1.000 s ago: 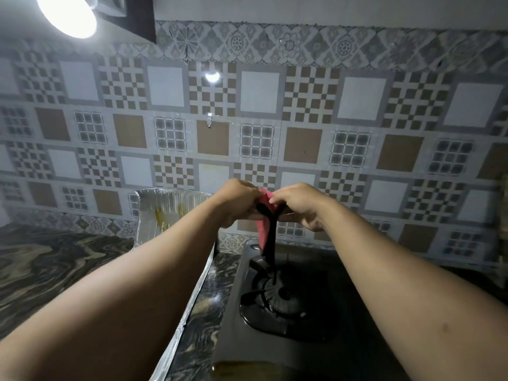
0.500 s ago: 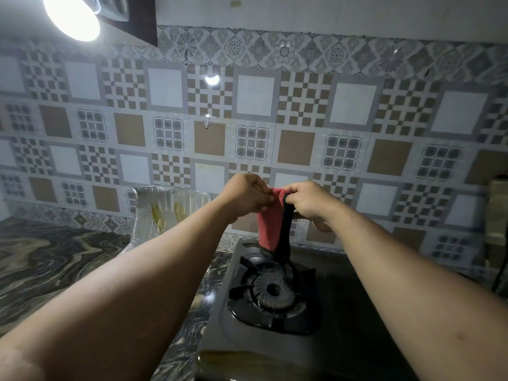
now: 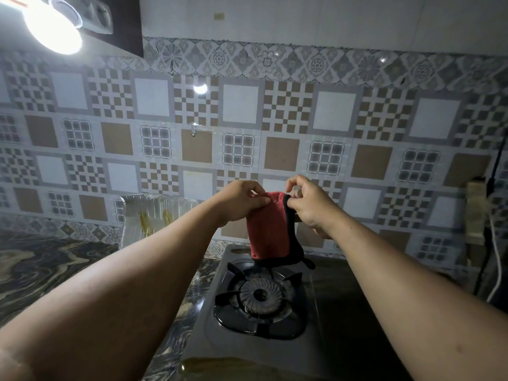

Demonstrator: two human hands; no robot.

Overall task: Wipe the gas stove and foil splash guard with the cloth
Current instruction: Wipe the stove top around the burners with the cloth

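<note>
A red cloth with a black edge [image 3: 268,229] hangs in the air above the back of the gas stove [image 3: 324,312]. My left hand [image 3: 242,200] pinches its top left corner and my right hand [image 3: 309,206] pinches its top right edge. The cloth's lower end dangles just over the black burner [image 3: 259,294]. The foil splash guard [image 3: 154,213] stands to the left of the stove against the tiled wall, with yellowish stains on it. My left forearm hides its lower part.
A dark marbled counter [image 3: 46,268] spreads left of the stove. The patterned tiled wall [image 3: 288,149] rises behind. A bright lamp [image 3: 52,28] glares at the top left. Cables [image 3: 492,270] and a small box hang at the right edge.
Both hands have risen and moved apart, spreading the bunched cloth open so it hangs flat. The view has tilted, showing more of the stove.
</note>
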